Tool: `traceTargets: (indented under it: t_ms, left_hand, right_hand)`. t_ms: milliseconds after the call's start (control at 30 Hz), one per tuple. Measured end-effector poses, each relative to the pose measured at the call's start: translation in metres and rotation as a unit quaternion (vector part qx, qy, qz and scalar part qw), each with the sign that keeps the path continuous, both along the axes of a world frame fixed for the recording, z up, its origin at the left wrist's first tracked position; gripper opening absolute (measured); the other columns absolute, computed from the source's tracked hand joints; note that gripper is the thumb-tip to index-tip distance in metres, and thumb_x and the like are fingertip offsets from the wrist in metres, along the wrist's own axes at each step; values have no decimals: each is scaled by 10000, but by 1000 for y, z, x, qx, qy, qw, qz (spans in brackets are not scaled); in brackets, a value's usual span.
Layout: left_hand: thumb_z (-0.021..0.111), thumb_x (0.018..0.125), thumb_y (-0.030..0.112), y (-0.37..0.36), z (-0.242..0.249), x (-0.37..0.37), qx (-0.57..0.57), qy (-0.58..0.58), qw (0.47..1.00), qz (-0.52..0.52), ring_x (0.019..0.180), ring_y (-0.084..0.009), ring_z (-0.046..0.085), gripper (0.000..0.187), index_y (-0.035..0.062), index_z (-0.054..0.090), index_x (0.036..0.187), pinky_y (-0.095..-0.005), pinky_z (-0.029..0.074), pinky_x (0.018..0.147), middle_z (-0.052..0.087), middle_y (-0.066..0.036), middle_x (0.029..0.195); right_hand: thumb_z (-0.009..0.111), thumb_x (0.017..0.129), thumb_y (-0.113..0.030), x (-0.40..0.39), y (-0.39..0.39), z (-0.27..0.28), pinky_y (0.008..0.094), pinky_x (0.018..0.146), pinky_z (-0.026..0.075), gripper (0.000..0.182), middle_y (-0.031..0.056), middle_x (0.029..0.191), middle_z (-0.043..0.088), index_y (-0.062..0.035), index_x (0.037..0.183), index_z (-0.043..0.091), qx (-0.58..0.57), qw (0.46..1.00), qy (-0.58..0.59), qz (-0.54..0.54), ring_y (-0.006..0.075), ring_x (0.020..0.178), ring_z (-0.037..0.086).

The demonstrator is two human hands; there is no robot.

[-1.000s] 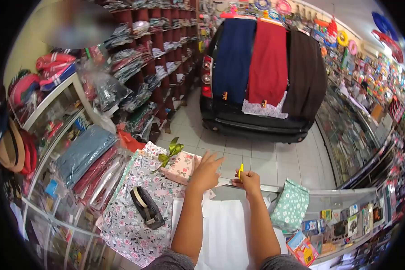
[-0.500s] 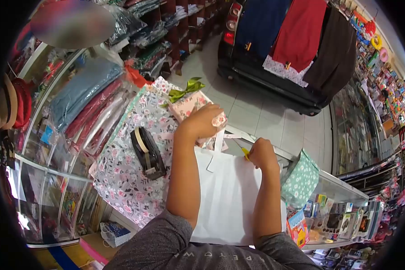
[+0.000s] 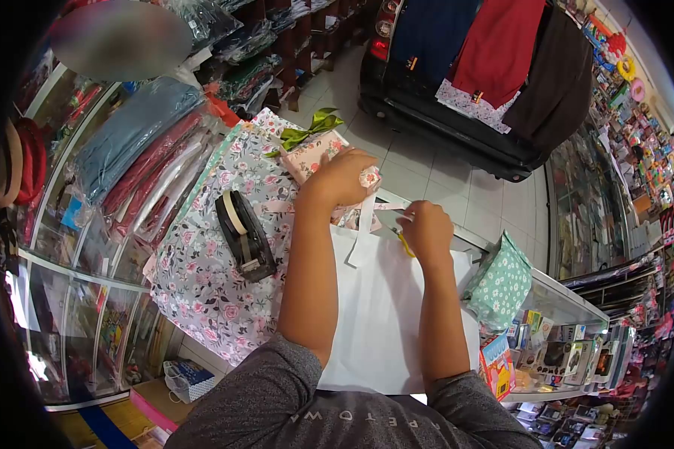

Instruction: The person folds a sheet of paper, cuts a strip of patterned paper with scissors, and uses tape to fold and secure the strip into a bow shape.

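My left hand [image 3: 342, 179] is closed over the pink rose-patterned wrapped gift box [image 3: 312, 155], which has a green ribbon bow [image 3: 311, 129] on top. A small piece of rose-patterned paper [image 3: 370, 176] sticks out at its fingertips. Just beneath them hangs the strap handle [image 3: 366, 224] of a white bag [image 3: 378, 314] lying flat before me. My right hand [image 3: 428, 230] grips scissors [image 3: 406, 245] with a yellow handle, just above the bag's top edge. Their blades are hard to make out near a pale pink ribbon [image 3: 389, 206].
A black tape dispenser [image 3: 243, 236] sits left on grey floral wrapping paper [image 3: 202, 277]. At right lies a green flowered package [image 3: 499, 280] on a glass counter [image 3: 569, 303]. Plastic-packed clothes [image 3: 138, 142] are stacked at the left. A black car [image 3: 442, 127] draped with trousers stands beyond.
My right hand has moved up and slightly left with the scissors, closer to my left hand. My left hand has shifted slightly right, still on the box.
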State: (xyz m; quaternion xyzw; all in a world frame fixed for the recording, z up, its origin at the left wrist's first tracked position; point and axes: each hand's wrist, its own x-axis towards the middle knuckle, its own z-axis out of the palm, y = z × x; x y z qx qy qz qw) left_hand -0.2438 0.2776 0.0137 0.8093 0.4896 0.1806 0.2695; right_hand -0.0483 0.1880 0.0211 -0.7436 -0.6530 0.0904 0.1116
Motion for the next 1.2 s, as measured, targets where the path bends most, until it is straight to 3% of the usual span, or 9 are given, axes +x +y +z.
traceTargets:
  t_ms: [33, 100, 133, 333, 667, 833, 967, 1167, 1200]
  left_hand:
    - [711, 818, 239, -7, 15, 4, 2, -2, 1000, 1, 1408, -290, 354, 600, 125, 543, 1382, -451, 238, 1189, 484, -93, 1452]
    - [720, 791, 210, -23, 42, 17, 0, 89, 993, 76, 1477, -304, 200, 586, 202, 573, 1359, -619, 13, 1184, 458, -55, 1468]
    - [734, 776, 212, -20, 35, 20, 7, 67, 994, 81, 1485, -348, 145, 576, 233, 598, 1336, -655, -44, 1161, 453, -58, 1470]
    - [752, 788, 379, -8, 13, 18, -16, 107, 992, 66, 1485, -366, 161, 640, 252, 553, 1382, -704, 25, 1139, 380, -70, 1542]
    - [739, 800, 404, -8, 16, 16, -31, 110, 992, 60, 1491, -347, 155, 651, 230, 540, 1395, -675, 51, 1152, 345, -72, 1564]
    - [740, 744, 166, -11, 19, 17, -38, 115, 991, 63, 1502, -358, 103, 720, 216, 506, 1423, -667, 21, 1162, 328, -71, 1570]
    - [715, 719, 80, -11, 20, 15, -45, 101, 992, 68, 1506, -359, 78, 762, 215, 491, 1434, -641, 22, 1176, 307, -70, 1582]
    - [619, 784, 25, -8, 17, 0, -13, 58, 998, 17, 1479, -338, 186, 659, 182, 503, 1413, -569, 108, 1195, 367, -64, 1533]
    - [626, 795, 19, -8, 16, -2, 23, 49, 999, 7, 1424, -325, 274, 627, 146, 503, 1397, -501, 200, 1163, 409, -82, 1483]
  right_hand:
    - [796, 743, -200, -3, 4, -7, 426, 706, 546, 244, 121, 934, 699, -84, 943, 721, 2, 1000, -1, 1, 332, 854, 684]
    - [751, 797, -179, -9, 9, -22, 421, 760, 523, 201, 100, 970, 652, -120, 989, 738, 176, 974, 60, 127, 309, 912, 630]
    - [729, 819, -157, -12, 10, -25, 424, 759, 518, 189, 83, 996, 628, -108, 1001, 735, 156, 975, 45, 151, 297, 932, 601]
    - [764, 764, -209, -22, 16, -52, 416, 701, 502, 220, 83, 922, 606, -72, 933, 733, 181, 967, 68, 166, 275, 898, 585]
    - [809, 719, -222, -41, 16, -66, 406, 747, 500, 236, 112, 870, 651, -24, 789, 703, 196, 970, 114, 86, 297, 886, 602]
    - [824, 689, -199, -36, 16, -62, 447, 687, 459, 207, 92, 831, 660, -66, 776, 692, 202, 969, 114, 89, 309, 860, 595]
    - [782, 722, -147, -28, 20, -55, 458, 650, 464, 160, 135, 677, 666, -28, 754, 681, 141, 965, 199, 97, 353, 698, 634]
    - [757, 747, -131, -30, 22, -66, 412, 633, 515, 143, 161, 692, 676, 1, 777, 712, 131, 948, 268, 109, 358, 648, 653]
    - [750, 758, -137, -34, 19, -58, 412, 632, 518, 130, 159, 692, 678, -14, 794, 728, 125, 948, 275, 96, 345, 638, 657]
